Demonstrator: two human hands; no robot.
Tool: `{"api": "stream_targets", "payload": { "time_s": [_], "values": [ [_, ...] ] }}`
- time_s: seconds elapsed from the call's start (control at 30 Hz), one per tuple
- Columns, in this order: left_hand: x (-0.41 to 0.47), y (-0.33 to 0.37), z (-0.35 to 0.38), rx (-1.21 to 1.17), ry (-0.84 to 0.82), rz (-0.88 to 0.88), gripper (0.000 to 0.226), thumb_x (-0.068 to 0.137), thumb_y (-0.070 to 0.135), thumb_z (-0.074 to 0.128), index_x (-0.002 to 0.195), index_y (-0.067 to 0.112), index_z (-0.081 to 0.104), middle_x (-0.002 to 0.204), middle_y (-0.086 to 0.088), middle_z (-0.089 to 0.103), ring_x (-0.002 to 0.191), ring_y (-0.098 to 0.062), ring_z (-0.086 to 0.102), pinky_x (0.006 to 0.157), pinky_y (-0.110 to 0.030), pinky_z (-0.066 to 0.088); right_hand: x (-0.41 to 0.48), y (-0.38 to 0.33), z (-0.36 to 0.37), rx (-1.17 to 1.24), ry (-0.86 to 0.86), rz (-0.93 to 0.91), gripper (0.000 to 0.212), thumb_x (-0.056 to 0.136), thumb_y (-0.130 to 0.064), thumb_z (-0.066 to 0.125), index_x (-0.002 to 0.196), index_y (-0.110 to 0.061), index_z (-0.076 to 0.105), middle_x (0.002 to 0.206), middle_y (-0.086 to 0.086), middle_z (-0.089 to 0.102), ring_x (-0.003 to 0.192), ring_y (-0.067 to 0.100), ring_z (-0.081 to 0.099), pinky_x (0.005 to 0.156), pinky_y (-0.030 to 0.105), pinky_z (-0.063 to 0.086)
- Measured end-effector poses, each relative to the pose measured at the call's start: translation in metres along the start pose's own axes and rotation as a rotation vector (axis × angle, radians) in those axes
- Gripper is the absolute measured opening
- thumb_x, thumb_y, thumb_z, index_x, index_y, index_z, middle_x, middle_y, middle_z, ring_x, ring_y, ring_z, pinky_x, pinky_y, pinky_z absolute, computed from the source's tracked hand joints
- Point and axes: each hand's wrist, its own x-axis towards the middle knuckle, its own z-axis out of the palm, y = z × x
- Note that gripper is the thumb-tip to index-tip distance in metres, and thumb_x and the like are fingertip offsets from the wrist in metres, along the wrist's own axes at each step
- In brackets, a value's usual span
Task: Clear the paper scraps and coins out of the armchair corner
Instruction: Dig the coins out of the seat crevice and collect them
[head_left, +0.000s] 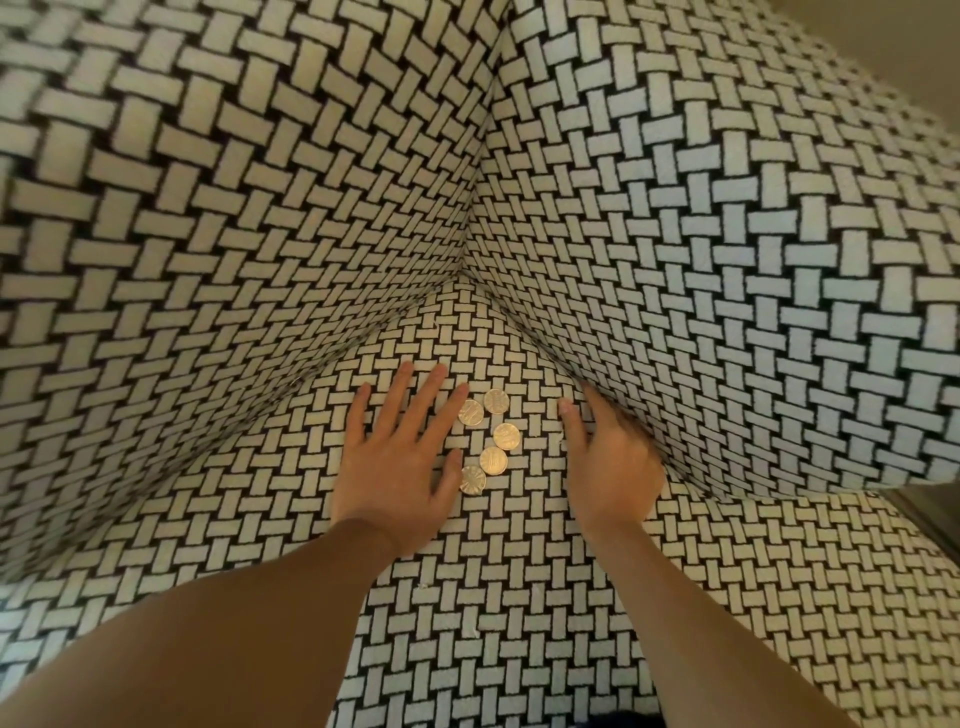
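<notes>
Coins (491, 439) lie on the armchair seat (519, 597) — left hand (395, 457) spread flat just left of them, right hand (613, 467) flat to their right.

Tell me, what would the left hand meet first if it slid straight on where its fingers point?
Probably nothing before the corner seam: the left hand points across bare seat. The coins lie just right of that line, so one might get brushed.

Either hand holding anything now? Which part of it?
Nothing held, as far as visible. Left hand lies flat, fingers spread, beside the five coins; right hand, blurred, lies open against the armchair side.
</notes>
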Motion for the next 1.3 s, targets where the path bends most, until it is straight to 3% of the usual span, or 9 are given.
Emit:
{"api": "stream_targets", "payload": {
  "time_s": [0.1, 0.2, 0.33, 0.47, 0.6, 0.8, 0.93, 1.17, 1.3],
  "values": [
    [0.0, 0.0, 0.0, -0.003, 0.008, 0.003, 0.061, 0.092, 0.047, 0.017, 0.15, 0.03, 0.011, 0.158, 0.003, 0.009, 0.146, -0.022, 0.002, 0.115, -0.052, 0.006, 0.0, -0.005, -0.001, 0.049, 0.108, -0.113, 0.03, 0.085, -0.03, 0.063, 0.109, -0.012, 0.068, 0.088, 0.005, 0.074, 0.074, 0.019, 0.07, 0.06, 0.029, 0.056],
    [-0.001, 0.0, 0.0, -0.011, 0.023, 0.002, 0.06, 0.092, 0.046, 0.019, 0.15, 0.029, 0.015, 0.158, 0.003, 0.012, 0.146, -0.022, 0.004, 0.114, -0.052, 0.008, 0.009, -0.011, 0.005, 0.075, 0.058, -0.195, 0.034, 0.092, -0.019, 0.046, 0.121, -0.006, 0.059, 0.106, 0.011, 0.07, 0.097, 0.025, 0.065, 0.08, 0.041, 0.057],
    [-0.001, 0.0, 0.001, -0.016, 0.028, 0.007, 0.06, 0.092, 0.046, 0.021, 0.15, 0.028, 0.016, 0.158, 0.003, 0.014, 0.146, -0.023, 0.007, 0.114, -0.052, 0.009, 0.015, -0.018, 0.01, 0.014, -0.096, -0.083, 0.045, 0.093, -0.017, 0.038, 0.136, -0.004, 0.042, 0.107, 0.016, 0.066, 0.104, 0.029, 0.058, 0.092, 0.046, 0.048],
    [-0.001, 0.0, 0.0, -0.02, 0.028, 0.009, 0.06, 0.092, 0.046, 0.02, 0.15, 0.028, 0.016, 0.158, 0.002, 0.014, 0.146, -0.023, 0.007, 0.113, -0.052, 0.009, 0.024, -0.025, 0.005, 0.019, -0.23, -0.011, 0.048, 0.099, -0.03, 0.03, 0.144, -0.012, 0.03, 0.129, 0.013, 0.056, 0.123, 0.028, 0.045, 0.105, 0.043, 0.035],
    [-0.001, 0.001, -0.001, -0.031, 0.031, 0.008, 0.06, 0.092, 0.045, 0.022, 0.15, 0.028, 0.019, 0.158, 0.002, 0.015, 0.146, -0.024, 0.008, 0.113, -0.052, 0.01, 0.04, -0.036, 0.013, -0.062, -0.366, 0.013, 0.062, 0.097, -0.051, 0.015, 0.143, -0.012, 0.031, 0.147, 0.011, 0.039, 0.134, 0.028, 0.036, 0.112, 0.043, 0.026],
    [0.0, 0.001, -0.001, -0.047, 0.017, 0.008, 0.061, 0.092, 0.045, 0.023, 0.15, 0.028, 0.018, 0.158, 0.002, 0.013, 0.146, -0.024, 0.006, 0.112, -0.053, 0.012, 0.064, -0.044, 0.015, 0.073, -0.494, 0.094, 0.068, 0.095, -0.056, 0.015, 0.145, -0.011, 0.029, 0.15, 0.011, 0.033, 0.137, 0.029, 0.031, 0.113, 0.041, 0.026],
    [0.0, 0.0, -0.001, -0.048, 0.018, 0.009, 0.061, 0.092, 0.045, 0.025, 0.15, 0.028, 0.019, 0.158, 0.002, 0.013, 0.146, -0.024, 0.006, 0.112, -0.053, 0.011, 0.078, -0.05, 0.006, 0.041, -0.623, 0.16, 0.068, 0.096, -0.055, 0.015, 0.133, -0.008, 0.047, 0.136, 0.011, 0.05, 0.123, 0.027, 0.046, 0.1, 0.034, 0.036],
    [-0.001, 0.001, 0.0, -0.043, 0.017, 0.011, 0.061, 0.092, 0.045, 0.025, 0.15, 0.027, 0.02, 0.158, 0.002, 0.014, 0.146, -0.025, 0.008, 0.111, -0.054, 0.012, 0.069, -0.041, 0.003, -0.027, -0.594, 0.032, 0.068, 0.094, -0.059, 0.011, 0.144, -0.018, 0.033, 0.15, 0.007, 0.032, 0.137, 0.027, 0.03, 0.109, 0.041, 0.028],
    [-0.001, 0.001, 0.001, -0.041, 0.02, 0.018, 0.061, 0.091, 0.044, 0.027, 0.15, 0.026, 0.022, 0.158, 0.0, 0.016, 0.145, -0.026, 0.011, 0.11, -0.054, 0.014, 0.06, -0.031, 0.002, 0.043, -0.486, -0.03, 0.054, 0.097, -0.054, 0.018, 0.142, -0.03, 0.036, 0.148, 0.0, 0.036, 0.137, 0.024, 0.03, 0.109, 0.043, 0.027]
  ]
}}
